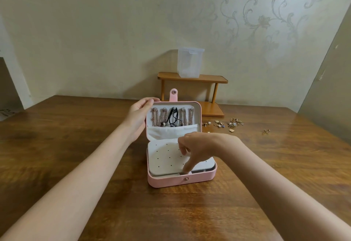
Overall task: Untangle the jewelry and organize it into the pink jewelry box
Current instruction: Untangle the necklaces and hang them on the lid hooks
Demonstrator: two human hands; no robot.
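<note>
Your left hand [139, 116] grips the top left corner of the upright lid [197, 111], thumb on the rim and fingers curled behind it, which looks meant to keep the lid from falling shut while you work below. The pink jewelry box [169, 181] sits open on the wooden table [76, 145], in the middle, with its clasp facing you. Inside the lid, chains [157, 116] and a dark cord [173, 116] hang from the hooks, their ends tucked in the white pocket [171, 131] so they stay apart. Your right hand [196, 150] reaches down with fingers curled, one fingertip at the near edge of the perforated earring panel [163, 155], likely to lift it; whether it pinches the edge I cannot tell. The loose earrings [230, 124] lie scattered on the table well to the right, behind the box, not yet sorted
</note>
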